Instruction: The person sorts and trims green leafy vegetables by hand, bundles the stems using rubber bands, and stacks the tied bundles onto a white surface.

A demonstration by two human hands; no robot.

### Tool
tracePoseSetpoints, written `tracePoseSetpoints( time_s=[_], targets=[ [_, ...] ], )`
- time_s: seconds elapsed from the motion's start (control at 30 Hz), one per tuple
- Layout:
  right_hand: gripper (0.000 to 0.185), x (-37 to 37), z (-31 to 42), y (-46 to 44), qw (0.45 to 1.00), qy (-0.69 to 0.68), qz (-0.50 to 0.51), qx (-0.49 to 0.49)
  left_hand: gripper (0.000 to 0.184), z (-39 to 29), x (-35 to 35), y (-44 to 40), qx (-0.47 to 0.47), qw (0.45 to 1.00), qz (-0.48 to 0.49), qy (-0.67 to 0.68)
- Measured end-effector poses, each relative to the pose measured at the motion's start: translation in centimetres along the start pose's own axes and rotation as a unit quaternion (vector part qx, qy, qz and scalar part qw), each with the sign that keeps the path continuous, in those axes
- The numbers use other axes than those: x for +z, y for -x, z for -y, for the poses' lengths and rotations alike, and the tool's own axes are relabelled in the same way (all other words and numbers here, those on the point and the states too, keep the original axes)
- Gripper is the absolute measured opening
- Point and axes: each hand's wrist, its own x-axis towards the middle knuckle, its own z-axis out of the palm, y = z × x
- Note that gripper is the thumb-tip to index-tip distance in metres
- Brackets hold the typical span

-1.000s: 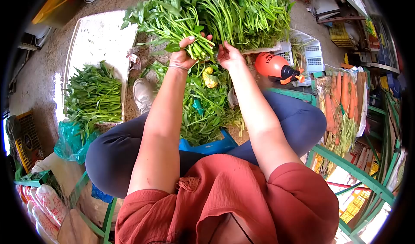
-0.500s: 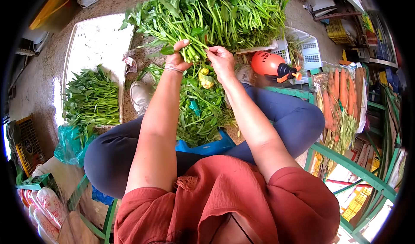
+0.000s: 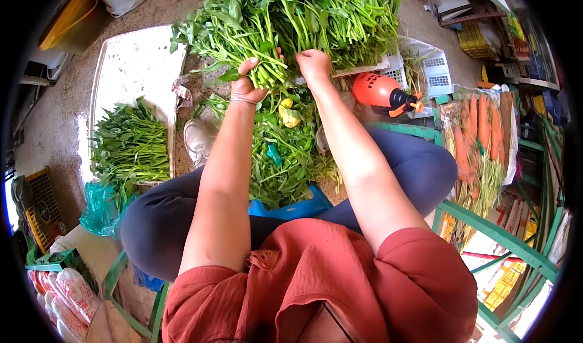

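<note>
A bunch of water spinach [image 3: 268, 73] is gripped in my left hand [image 3: 246, 85], thumb over the stems and cut ends toward me. Close to its right, my right hand [image 3: 314, 65] has its fingers curled in at the front edge of the big water spinach pile [image 3: 316, 21]; what they pinch, if anything, is hidden. Below both hands, loose greens [image 3: 279, 167] lie between my legs, with a yellowish leaf clump [image 3: 289, 115] and a scrap of teal plastic [image 3: 274, 155] among them.
On the left, a white board [image 3: 136, 57] bears a smaller heap of water spinach [image 3: 130, 142]. A teal plastic bag [image 3: 102, 209] lies below it. To the right are an orange spray bottle [image 3: 378, 90], a white crate [image 3: 436, 70], carrots [image 3: 483, 124] and a green metal frame [image 3: 498, 237].
My right hand has left the stem ends of the held bunch and moved slightly up and right to the pile. My left hand keeps the bunch in nearly the same place.
</note>
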Motion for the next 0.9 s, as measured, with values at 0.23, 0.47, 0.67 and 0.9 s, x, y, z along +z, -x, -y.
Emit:
tracePoseSetpoints(
  time_s=[0.23,0.47,0.67,0.9],
  targets=[
    [0.015,-1.2,2.3,5.5,0.982,-0.056,-0.017,-0.18,0.065,0.1,-0.2,-0.2,-0.029,0.998,0.021,-0.043],
    [0.01,-2.4,2.2,5.2,0.974,-0.004,0.094,-0.205,0.062,-0.1,-0.1,0.3,-0.024,0.999,0.011,-0.034],
    [0.029,-2.5,-0.1,1.0,0.987,0.137,-0.058,-0.065,0.064,0.4,-0.1,0.0,-0.012,1.0,-0.002,-0.007],
    [0.019,-2.3,0.4,2.8,0.988,0.114,-0.04,-0.099,0.061,0.7,-0.3,-0.3,-0.012,1.0,-0.007,-0.016]
  ],
)
